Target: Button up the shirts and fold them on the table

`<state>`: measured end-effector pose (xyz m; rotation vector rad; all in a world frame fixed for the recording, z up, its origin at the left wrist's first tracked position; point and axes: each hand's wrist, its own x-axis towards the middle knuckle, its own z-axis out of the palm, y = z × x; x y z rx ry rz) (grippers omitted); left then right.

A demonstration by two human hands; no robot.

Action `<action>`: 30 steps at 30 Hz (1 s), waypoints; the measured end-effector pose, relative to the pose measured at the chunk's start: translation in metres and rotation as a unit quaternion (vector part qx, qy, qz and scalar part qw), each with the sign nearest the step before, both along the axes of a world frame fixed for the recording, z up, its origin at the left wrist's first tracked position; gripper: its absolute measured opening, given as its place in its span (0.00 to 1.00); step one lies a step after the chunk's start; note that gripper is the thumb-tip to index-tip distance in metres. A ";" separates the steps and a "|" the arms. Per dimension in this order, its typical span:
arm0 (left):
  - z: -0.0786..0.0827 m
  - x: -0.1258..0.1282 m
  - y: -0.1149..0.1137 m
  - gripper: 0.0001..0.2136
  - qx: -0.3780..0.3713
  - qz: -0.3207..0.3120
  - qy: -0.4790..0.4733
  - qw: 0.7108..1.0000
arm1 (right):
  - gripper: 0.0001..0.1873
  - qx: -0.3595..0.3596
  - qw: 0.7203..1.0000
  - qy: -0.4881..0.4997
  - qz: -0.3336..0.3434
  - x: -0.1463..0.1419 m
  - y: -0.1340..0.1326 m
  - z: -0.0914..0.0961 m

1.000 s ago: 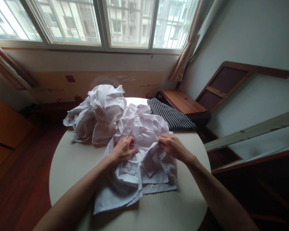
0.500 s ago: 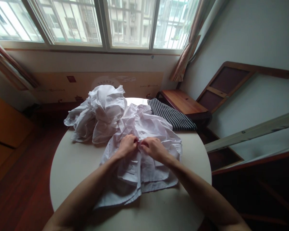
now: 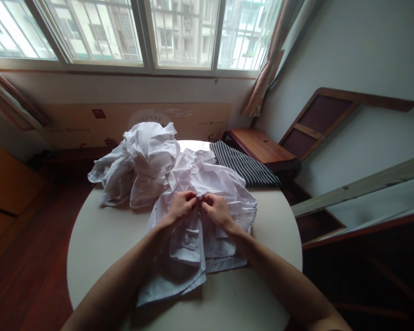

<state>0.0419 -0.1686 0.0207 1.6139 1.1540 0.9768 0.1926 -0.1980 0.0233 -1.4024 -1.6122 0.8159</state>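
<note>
A white shirt (image 3: 221,177) lies spread on the round table, with its front edges running down the middle and its hem toward me. My left hand (image 3: 183,205) pinches the left front edge of the shirt. Close beside it, my right hand (image 3: 216,209) is closed on the right front edge, fingertips nearly meeting the left ones. Whether a button sits between the fingers is too small to tell. A heap of crumpled white cloth (image 3: 148,156) rests behind and to the left, touching the shirt. Black-and-white striped fabric (image 3: 243,165) lies folded at the back right.
The white round table (image 3: 100,248) carries all the cloth. Beyond its right rim stands a low wooden stool or side table (image 3: 262,145). A large cardboard panel (image 3: 113,119) leans under the barred window (image 3: 179,37).
Both hands have lifted the shirt's front edges slightly, and the right fingers have curled in more tightly. The hem's lower left part has shifted a little toward me.
</note>
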 end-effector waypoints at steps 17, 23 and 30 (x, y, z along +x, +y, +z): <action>0.006 0.001 -0.006 0.08 0.017 -0.006 0.028 0.999 | 0.06 -0.036 0.996 0.063 -0.055 -0.004 -0.002 -0.010; -0.005 -0.006 0.002 0.11 0.040 -0.040 0.013 0.998 | 0.10 -0.109 0.962 0.252 -0.011 -0.007 0.002 -0.018; 0.001 -0.002 -0.007 0.10 0.068 -0.055 -0.008 0.996 | 0.09 -0.094 0.958 0.268 -0.039 -0.009 0.002 -0.018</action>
